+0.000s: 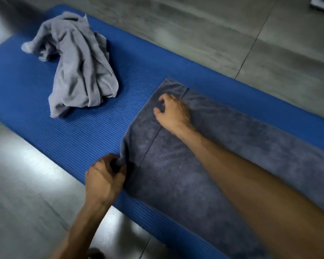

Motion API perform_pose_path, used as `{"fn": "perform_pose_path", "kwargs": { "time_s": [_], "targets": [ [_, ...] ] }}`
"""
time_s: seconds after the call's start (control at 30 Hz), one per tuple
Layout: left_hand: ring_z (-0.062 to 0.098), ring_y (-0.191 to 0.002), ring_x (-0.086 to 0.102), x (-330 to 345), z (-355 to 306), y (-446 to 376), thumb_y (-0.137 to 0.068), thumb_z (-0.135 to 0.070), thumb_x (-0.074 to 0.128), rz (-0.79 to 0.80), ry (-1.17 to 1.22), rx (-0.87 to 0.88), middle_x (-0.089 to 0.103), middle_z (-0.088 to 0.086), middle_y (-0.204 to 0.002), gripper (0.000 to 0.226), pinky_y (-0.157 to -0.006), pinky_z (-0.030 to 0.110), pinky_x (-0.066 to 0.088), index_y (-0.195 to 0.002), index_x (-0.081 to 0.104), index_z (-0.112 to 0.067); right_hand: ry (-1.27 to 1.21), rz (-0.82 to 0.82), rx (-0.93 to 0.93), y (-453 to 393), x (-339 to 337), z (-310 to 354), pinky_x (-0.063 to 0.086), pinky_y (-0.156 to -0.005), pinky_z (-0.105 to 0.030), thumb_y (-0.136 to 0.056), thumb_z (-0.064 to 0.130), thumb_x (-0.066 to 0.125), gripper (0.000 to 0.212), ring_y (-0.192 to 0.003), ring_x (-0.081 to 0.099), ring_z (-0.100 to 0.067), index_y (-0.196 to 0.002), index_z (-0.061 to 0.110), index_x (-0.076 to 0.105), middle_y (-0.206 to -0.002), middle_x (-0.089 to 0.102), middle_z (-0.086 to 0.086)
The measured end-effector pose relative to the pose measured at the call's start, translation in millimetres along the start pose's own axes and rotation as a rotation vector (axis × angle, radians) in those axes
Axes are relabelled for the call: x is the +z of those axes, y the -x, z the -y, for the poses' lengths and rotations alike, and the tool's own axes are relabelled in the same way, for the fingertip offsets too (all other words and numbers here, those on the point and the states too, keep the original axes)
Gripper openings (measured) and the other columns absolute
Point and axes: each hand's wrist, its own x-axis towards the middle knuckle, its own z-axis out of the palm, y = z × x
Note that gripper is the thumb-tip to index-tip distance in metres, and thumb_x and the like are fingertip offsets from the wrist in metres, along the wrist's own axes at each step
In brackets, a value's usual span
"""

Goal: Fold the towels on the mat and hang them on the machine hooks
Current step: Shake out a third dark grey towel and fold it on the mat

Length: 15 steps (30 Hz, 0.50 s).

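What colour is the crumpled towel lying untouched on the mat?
Light grey, paler than the spread one; the crumpled towel shows in the head view.

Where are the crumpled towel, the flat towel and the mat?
crumpled towel [79, 68], head view, middle of the heap
flat towel [185, 174], head view, its bare middle
mat [94, 131], head view, bare ribbed part

Towels: two – dark grey towel [204, 161], light grey towel [79, 64]. Mat [45, 113]: one.
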Motion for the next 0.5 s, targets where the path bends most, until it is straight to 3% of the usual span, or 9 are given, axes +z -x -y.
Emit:
{"fn": "perform_pose_path", "kwargs": {
  "time_s": [0.07, 0.13, 0.23, 0.27, 0.37, 0.43, 0.5],
  "targets": [
    [0.012, -0.06, 0.054, -7, -32, 21, -0.074, -0.019, 0.065, -0.022, 0.004, 0.207, 0.057, -0.008, -0.067, 0.007, -0.056, 0.022, 0.04, -0.078, 0.059, -0.022, -0.289, 0.073, 0.175, 14, -6, 9, 0.047, -0.096, -0.036, -0.082, 0.061, 0.059, 0.077, -0.121, 0.055, -0.024, -0.142, 0.016, 0.04, -0.135, 0.056, -0.005],
    [0.022, -0.065, 0.056, -3, -59, 46, -0.072, -0.027, 0.053, 0.029, -0.035, 0.419, 0.057, -0.003, -0.075, 0.015, -0.061, 0.033, 0.047, -0.084, 0.059, -0.019, -0.41, 0.13, 0.337, 25, -13, 13, 0.046, -0.098, -0.034, -0.079, 0.061, 0.065, 0.086, -0.125, 0.054, -0.026, -0.144, 0.011, 0.038, -0.14, 0.054, -0.008],
    [0.027, -0.065, 0.057, 17, -89, 82, -0.074, -0.029, 0.046, 0.093, -0.14, 0.662, 0.057, 0.001, -0.076, 0.022, -0.061, 0.038, 0.047, -0.086, 0.06, -0.018, -0.352, 0.017, 0.439, 40, -30, -9, 0.049, -0.086, -0.031, -0.088, 0.034, 0.062, 0.039, -0.113, 0.062, -0.028, -0.119, 0.011, 0.06, -0.123, 0.065, -0.009],
    [0.026, -0.064, 0.058, 24, -98, 93, -0.074, -0.028, 0.047, 0.095, -0.15, 0.715, 0.058, 0.002, -0.078, 0.023, -0.063, 0.037, 0.045, -0.088, 0.062, -0.017, -0.401, -0.023, 0.478, 46, -36, -20, 0.049, -0.085, -0.031, -0.089, 0.03, 0.058, 0.033, -0.111, 0.062, -0.029, -0.116, 0.01, 0.062, -0.12, 0.066, -0.01],
    [0.026, -0.064, 0.059, 49, -118, 123, -0.074, -0.024, 0.048, 0.079, -0.113, 0.848, 0.061, 0.004, -0.079, 0.025, -0.065, 0.035, 0.039, -0.09, 0.065, -0.015, -0.642, -0.19, 0.578, 76, -62, -73, 0.049, -0.09, -0.036, -0.096, 0.028, 0.052, 0.032, -0.109, 0.061, -0.031, -0.115, 0.005, 0.064, -0.118, 0.065, -0.014],
    [0.026, -0.063, 0.059, 67, -128, 141, -0.075, -0.023, 0.049, 0.101, -0.084, 0.905, 0.062, 0.005, -0.08, 0.024, -0.065, 0.034, 0.039, -0.093, 0.064, -0.017, -0.788, -0.333, 0.608, 103, -76, -116, 0.049, -0.081, -0.036, -0.096, 0.029, 0.055, 0.027, -0.095, 0.063, -0.027, -0.097, 0.005, 0.068, -0.099, 0.067, -0.01],
    [0.025, -0.064, 0.059, 91, -142, 166, -0.072, -0.022, 0.05, 0.144, -0.068, 0.987, 0.063, 0.006, -0.082, 0.029, -0.067, 0.033, 0.039, -0.097, 0.063, -0.018, -0.97, -0.428, 0.684, 136, -90, -164, 0.049, -0.093, -0.03, -0.092, 0.031, 0.062, 0.035, -0.103, 0.062, -0.02, -0.112, 0.002, 0.065, -0.111, 0.065, 0.0]
  ]
}}
